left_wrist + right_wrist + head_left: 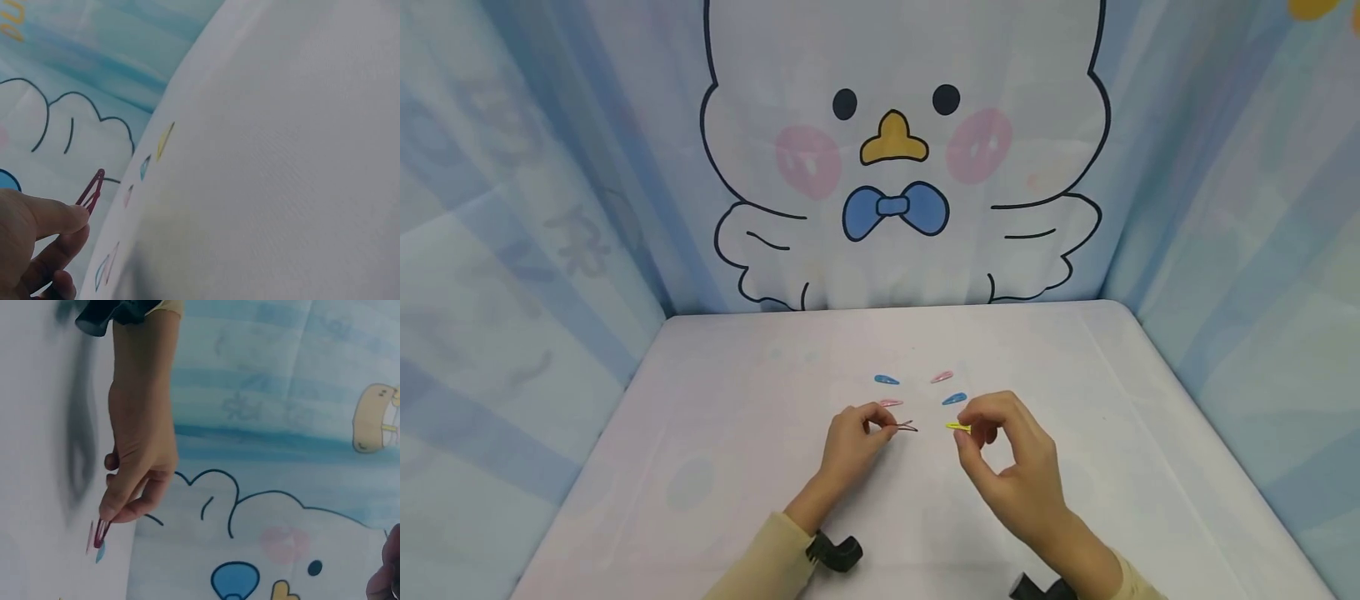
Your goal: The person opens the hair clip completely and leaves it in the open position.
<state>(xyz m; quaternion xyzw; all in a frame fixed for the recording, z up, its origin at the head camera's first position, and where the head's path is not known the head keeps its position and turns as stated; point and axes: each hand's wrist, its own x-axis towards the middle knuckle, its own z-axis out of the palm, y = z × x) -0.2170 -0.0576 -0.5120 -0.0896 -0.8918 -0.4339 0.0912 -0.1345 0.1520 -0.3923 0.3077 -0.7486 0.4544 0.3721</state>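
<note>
In the head view my left hand (853,446) pinches a dark red snap hair clip (907,427) between thumb and forefinger. The left wrist view shows that clip (94,189) pointing up from the fingertips, its thin arms spread apart. My right hand (1018,467) hovers over the table with bent fingers, thumb and forefinger tips near each other. A yellow hair clip (958,427) overlaps those fingertips in the head view, while the left wrist view has the yellow clip (165,142) lying on the table with no fingers at it.
Beyond the hands, blue clips (887,379) and pink clips (942,377) lie spread on the white-covered table (737,375). A printed curtain (895,267) hangs behind the table's far edge. Each wrist wears a black camera mount (837,552).
</note>
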